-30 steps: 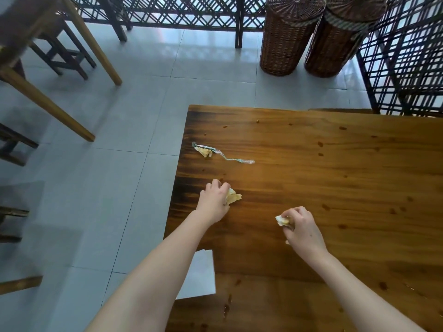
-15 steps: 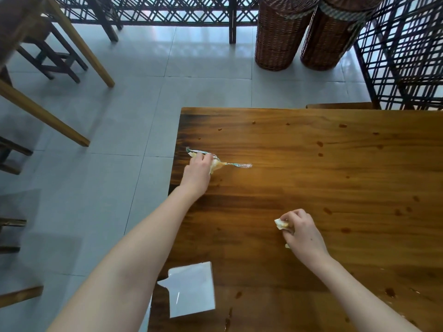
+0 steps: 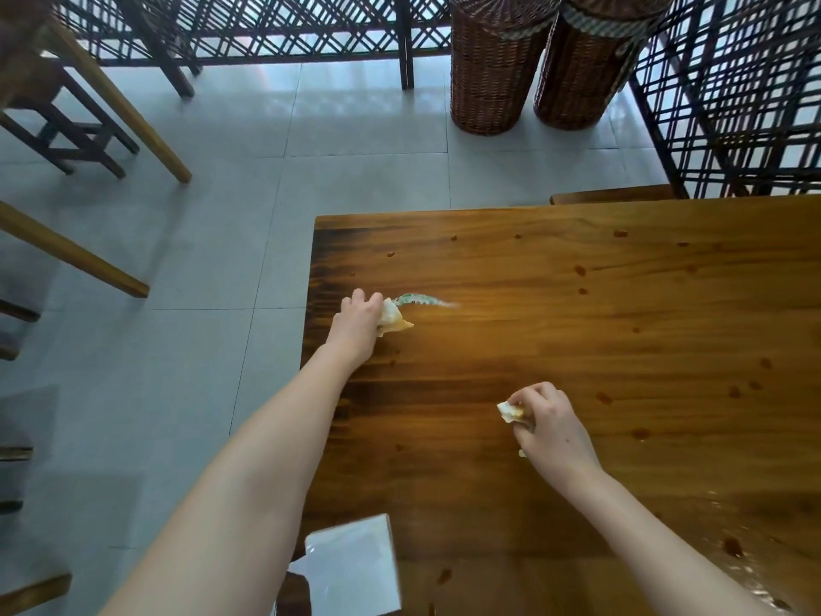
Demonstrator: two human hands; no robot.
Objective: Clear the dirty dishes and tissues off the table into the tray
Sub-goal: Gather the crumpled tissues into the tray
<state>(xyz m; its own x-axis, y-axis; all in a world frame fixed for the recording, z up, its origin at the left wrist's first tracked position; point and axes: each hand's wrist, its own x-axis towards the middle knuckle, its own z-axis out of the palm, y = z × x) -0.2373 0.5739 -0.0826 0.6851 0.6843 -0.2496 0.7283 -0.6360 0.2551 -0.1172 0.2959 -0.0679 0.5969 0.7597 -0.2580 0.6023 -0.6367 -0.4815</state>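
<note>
My left hand [image 3: 359, 324] is near the left edge of the wooden table [image 3: 622, 331] and grips crumpled, stained tissues [image 3: 393, 321]. A thin green-and-white wrapper strip [image 3: 424, 300] trails from that hand to the right, blurred. My right hand [image 3: 548, 422] rests lower and to the right on the table, its fingers curled round another soiled tissue [image 3: 510, 412] that pokes out on its left side. No tray or dishes are in view.
Dark sauce spots [image 3: 604, 397] dot the table. A white glossy object [image 3: 355, 566] hangs over the near left table edge. Two wicker baskets [image 3: 497, 60] stand on the tiled floor beyond, beside lattice screens. Wooden chairs and table legs [image 3: 120, 104] are at the left.
My left hand went from one tissue up to the second tissue and wrapper strip, gathered them, and is now dragging them right. My right hand has kept its tissue and barely moved.
</note>
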